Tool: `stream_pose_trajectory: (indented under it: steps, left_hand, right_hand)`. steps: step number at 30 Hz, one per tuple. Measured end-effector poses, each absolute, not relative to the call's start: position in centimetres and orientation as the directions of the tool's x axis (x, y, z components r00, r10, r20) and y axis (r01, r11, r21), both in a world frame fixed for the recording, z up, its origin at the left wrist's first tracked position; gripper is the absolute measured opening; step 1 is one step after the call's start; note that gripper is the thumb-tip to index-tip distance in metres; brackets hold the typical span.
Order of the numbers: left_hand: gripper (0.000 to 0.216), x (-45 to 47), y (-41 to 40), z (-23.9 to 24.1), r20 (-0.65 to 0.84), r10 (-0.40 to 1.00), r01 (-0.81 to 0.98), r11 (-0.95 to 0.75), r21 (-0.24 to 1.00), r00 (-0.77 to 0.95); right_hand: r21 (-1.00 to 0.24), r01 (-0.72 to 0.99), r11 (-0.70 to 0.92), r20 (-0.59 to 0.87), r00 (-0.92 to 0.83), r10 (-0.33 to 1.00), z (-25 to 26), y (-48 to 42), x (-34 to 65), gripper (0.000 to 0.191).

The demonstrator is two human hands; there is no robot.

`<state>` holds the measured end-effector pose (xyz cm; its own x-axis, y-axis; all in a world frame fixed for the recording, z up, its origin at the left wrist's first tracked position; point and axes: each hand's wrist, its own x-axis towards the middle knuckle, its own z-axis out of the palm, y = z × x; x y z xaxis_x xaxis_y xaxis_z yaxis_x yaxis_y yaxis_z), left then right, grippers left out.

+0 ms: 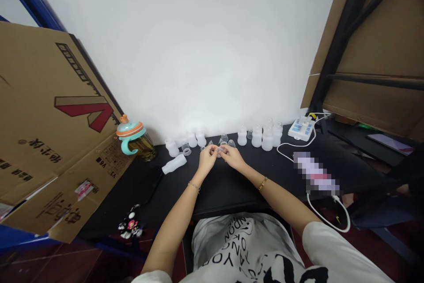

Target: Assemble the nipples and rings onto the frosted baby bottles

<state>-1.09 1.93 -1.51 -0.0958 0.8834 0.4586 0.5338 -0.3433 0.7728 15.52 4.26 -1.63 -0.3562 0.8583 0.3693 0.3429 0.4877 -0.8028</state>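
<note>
Both hands meet at the middle of the black table. My left hand (207, 156) and my right hand (231, 155) pinch a small transparent bottle part (219, 150) between their fingertips; the fingers cover most of it, so its exact shape is hard to make out. Just beyond the fingers lie several transparent nipples and caps, among them a cap (224, 137) and a nipple (232, 143). To the left stand several frosted white bottle bodies (172, 148), with a transparent ring (186, 149) beside them. One white bottle (174, 164) lies on its side nearer to me.
Several white baby bottles with nipples (267, 138) stand upright at the right. Further right are a power strip (301, 128), a white cable and a blurred phone-like object (316, 172). A teal-lidded jug (136, 139) and a cardboard box (39, 133) flank the left; the white wall (185, 53) rises behind.
</note>
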Motion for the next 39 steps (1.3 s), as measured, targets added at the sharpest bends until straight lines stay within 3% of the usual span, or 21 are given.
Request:
stream_pose_trajectory:
  steps: [8, 17, 39]
  left_hand:
    - [0.014, -1.0, 1.7, -1.2, 0.51, 0.858, 0.575, -0.39, 0.719, -0.055]
    - [0.014, -0.5, 1.1, -0.7, 0.501, 0.863, 0.696, -0.318, 0.643, -0.068]
    - [0.017, -0.5, 1.0, -0.6, 0.456, 0.89, 0.667, -0.321, 0.673, -0.032]
  right_hand:
    - [-0.8, 0.362, 0.479, 0.363, -0.345, 0.866, -1.8, 4.5, 15.4, 0.022]
    - [-0.795, 0.341, 0.501, 0.387, -0.35, 0.853, -2.1, 4.6, 15.3, 0.024]
    - [-0.786, 0.372, 0.493, 0.374, -0.348, 0.859, -2.0, 4.7, 15.5, 0.021]
